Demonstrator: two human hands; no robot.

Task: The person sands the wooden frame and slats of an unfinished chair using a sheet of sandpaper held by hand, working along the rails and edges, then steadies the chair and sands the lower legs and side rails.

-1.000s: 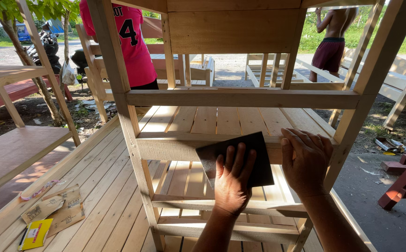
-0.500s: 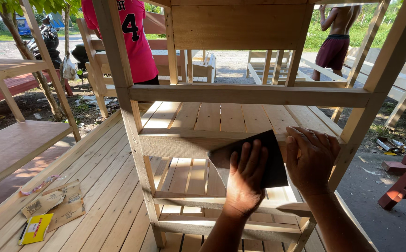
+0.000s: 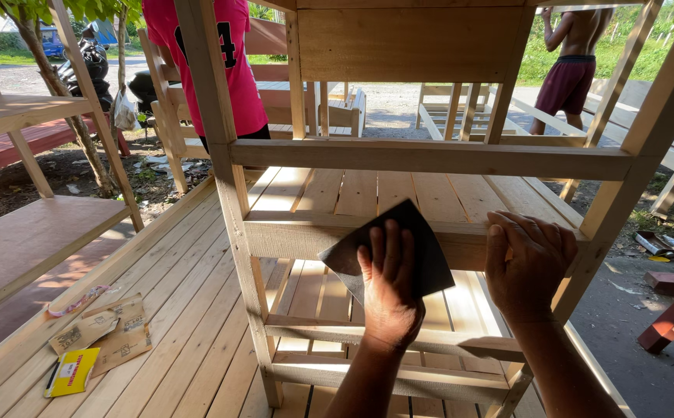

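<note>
My left hand (image 3: 389, 286) presses a dark sheet of sandpaper (image 3: 422, 246) flat against the front rail (image 3: 290, 234) of a pale wooden slatted shelf frame. The sheet stands tilted, one corner pointing up. My right hand (image 3: 529, 265) rests on the same rail just to the right, fingers curled over its top edge near the right upright post (image 3: 639, 162). Both forearms come in from the bottom of the view.
A wooden deck (image 3: 174, 310) lies at the left, with torn brown paper (image 3: 104, 333) and a yellow packet (image 3: 70, 371) on it. One person in a pink shirt (image 3: 221, 62) stands behind the frame; another in dark red shorts (image 3: 569, 70) stands at the back right. Other wooden frames stand around.
My left hand has slid the sandpaper along the rail, first right, then back left, and the sheet has turned so a corner points up. My right hand stays on the rail.
</note>
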